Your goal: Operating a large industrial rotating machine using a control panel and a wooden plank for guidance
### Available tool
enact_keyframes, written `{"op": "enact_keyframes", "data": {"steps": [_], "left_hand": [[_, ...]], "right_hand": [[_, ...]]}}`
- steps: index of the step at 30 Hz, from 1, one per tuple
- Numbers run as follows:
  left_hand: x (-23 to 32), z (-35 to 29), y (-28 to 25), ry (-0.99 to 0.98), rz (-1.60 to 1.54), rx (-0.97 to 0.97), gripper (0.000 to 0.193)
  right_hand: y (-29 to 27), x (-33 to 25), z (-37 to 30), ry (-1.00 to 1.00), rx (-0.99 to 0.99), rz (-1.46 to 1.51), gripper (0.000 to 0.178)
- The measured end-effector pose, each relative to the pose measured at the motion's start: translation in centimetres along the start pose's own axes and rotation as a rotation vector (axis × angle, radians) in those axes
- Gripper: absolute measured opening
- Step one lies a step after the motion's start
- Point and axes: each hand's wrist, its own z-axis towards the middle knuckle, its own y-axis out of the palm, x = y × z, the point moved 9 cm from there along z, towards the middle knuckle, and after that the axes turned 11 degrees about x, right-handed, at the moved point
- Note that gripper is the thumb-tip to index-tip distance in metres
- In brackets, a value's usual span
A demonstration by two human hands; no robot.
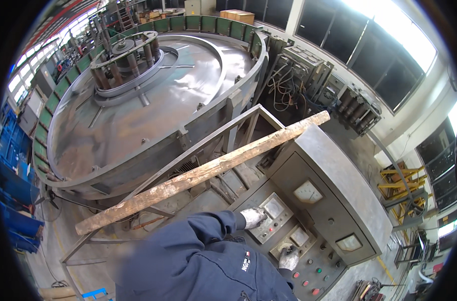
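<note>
At five o'clock, left hand (253, 218) and right hand (288, 258), grips unclear, partly cover stiff-looking boxes (277, 220), best held by edges.

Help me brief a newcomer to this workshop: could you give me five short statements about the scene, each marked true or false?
1. Both the left hand and the right hand are gloved. True.
2. The long beam stands upright. False: the long brown beam slants across the view, in front of the large round machine.
3. Both hands are at the grey control console. True.
4. The console has only black buttons. False: there are red buttons and green buttons among others.
5. The jacket is bright yellow. False: the jacket is dark blue.
</note>
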Motion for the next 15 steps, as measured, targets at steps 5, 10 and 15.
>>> {"op": "enact_keyframes", "data": {"steps": [5,10,15], "left_hand": [[-0.08,-0.04,0.33,0.011,-0.008,0.038,0.032],[-0.04,0.18,0.28,0.014,0.005,0.035,0.028],[0.09,0.14,0.04,0.043,-0.032,0.099,0.02]], "right_hand": [[0.28,0.22,0.07,0.005,-0.008,0.005,0.037],[0.49,0.41,0.23,-0.044,0.009,0.03,0.04],[0.42,0.11,0.33,-0.026,-0.012,0.012,0.039]]}}
